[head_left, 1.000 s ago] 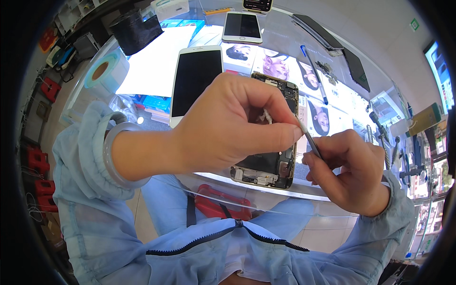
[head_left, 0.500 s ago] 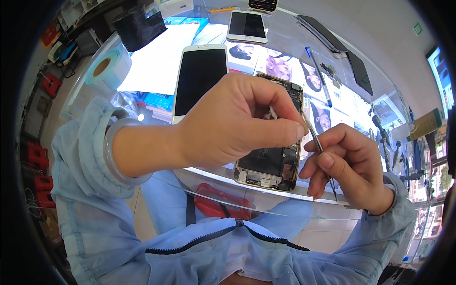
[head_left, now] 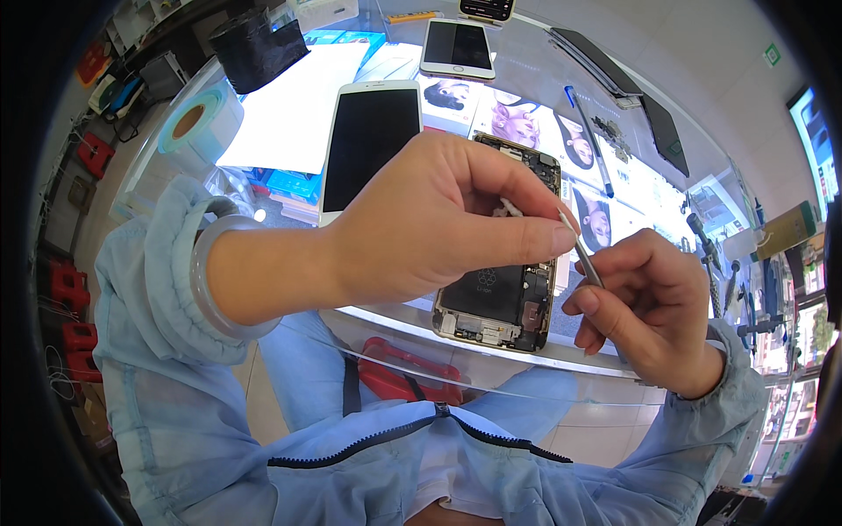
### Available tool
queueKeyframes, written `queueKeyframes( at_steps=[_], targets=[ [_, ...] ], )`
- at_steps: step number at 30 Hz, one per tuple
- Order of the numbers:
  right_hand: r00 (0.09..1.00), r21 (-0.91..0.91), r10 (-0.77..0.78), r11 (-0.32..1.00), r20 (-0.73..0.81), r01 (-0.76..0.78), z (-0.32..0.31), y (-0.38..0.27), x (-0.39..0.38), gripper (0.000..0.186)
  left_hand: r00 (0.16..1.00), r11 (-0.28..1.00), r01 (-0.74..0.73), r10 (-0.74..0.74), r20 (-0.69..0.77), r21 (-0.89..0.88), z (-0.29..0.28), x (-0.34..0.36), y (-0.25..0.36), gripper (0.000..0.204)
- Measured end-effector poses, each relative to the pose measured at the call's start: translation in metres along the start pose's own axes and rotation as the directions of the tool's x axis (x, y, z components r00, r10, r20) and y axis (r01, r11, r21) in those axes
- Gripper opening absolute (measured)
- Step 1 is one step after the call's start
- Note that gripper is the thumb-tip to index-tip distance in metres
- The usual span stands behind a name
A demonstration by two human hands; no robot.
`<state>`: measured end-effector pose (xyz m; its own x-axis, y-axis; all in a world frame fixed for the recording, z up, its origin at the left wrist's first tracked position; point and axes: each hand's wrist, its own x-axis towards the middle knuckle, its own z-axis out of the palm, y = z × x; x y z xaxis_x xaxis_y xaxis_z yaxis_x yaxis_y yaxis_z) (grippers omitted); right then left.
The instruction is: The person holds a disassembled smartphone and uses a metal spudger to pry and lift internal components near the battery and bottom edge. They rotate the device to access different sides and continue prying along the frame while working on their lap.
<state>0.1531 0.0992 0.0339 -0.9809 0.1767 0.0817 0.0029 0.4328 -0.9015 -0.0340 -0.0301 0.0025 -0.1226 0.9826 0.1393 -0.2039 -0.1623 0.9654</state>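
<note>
My left hand (head_left: 438, 219) is closed in a pinch above the opened phone (head_left: 487, 294). A crumpled white wisp, like tissue or cotton, (head_left: 507, 209) shows between its fingers. My right hand (head_left: 649, 302) grips slim metal tweezers (head_left: 586, 261), which point up and away to the left. Their far end meets my left thumb and forefinger, with something white at the tip. The phone lies on the glass counter with its black battery and inner boards bare. My left hand hides the middle of it.
A white-framed phone screen (head_left: 373, 136) lies left of the opened phone, and another white phone (head_left: 457, 49) is farther back. A blue pen (head_left: 589, 140), small metal parts (head_left: 611, 136) and dark phones or panels (head_left: 596, 61) lie to the right. A label roll (head_left: 197, 123) stands left.
My right hand has shifted slightly right, and the tweezers have turned in its fingers. Their lower end, seen below the fingers before, no longer shows. My left hand has barely moved.
</note>
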Motion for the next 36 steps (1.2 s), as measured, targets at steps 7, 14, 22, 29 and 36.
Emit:
queueKeyframes(
  at_steps=[7, 14, 22, 29, 36],
  targets=[
    [0.995, -0.198, -0.102, 0.976, -0.020, 0.096, 0.001, -0.001, -0.002, 0.013, 0.997, 0.997, -0.069, 0.070, 0.036, -0.038, 0.000, -0.001, -0.003, 0.007],
    [0.973, -0.368, -0.230, 0.906, -0.012, 0.210, 0.004, -0.001, -0.001, 0.013, 0.996, 0.996, -0.084, 0.085, 0.034, -0.023, 0.001, -0.003, 0.000, 0.005],
    [0.997, 0.095, -0.005, 0.995, -0.079, 0.013, 0.006, -0.002, 0.001, 0.011, 0.997, 0.997, -0.065, 0.066, 0.027, -0.052, -0.001, 0.000, -0.001, 0.007],
    [0.998, 0.234, 0.059, 0.971, -0.032, -0.050, 0.004, 0.001, 0.002, 0.012, 0.994, 0.993, -0.103, 0.105, 0.029, -0.053, -0.001, 0.000, -0.003, 0.010],
    [0.996, 0.077, 0.008, 0.997, -0.089, -0.001, 0.007, 0.001, 0.000, 0.011, 0.998, 0.998, -0.065, 0.065, 0.002, 0.003, 0.000, -0.001, 0.000, 0.009]
  ],
)
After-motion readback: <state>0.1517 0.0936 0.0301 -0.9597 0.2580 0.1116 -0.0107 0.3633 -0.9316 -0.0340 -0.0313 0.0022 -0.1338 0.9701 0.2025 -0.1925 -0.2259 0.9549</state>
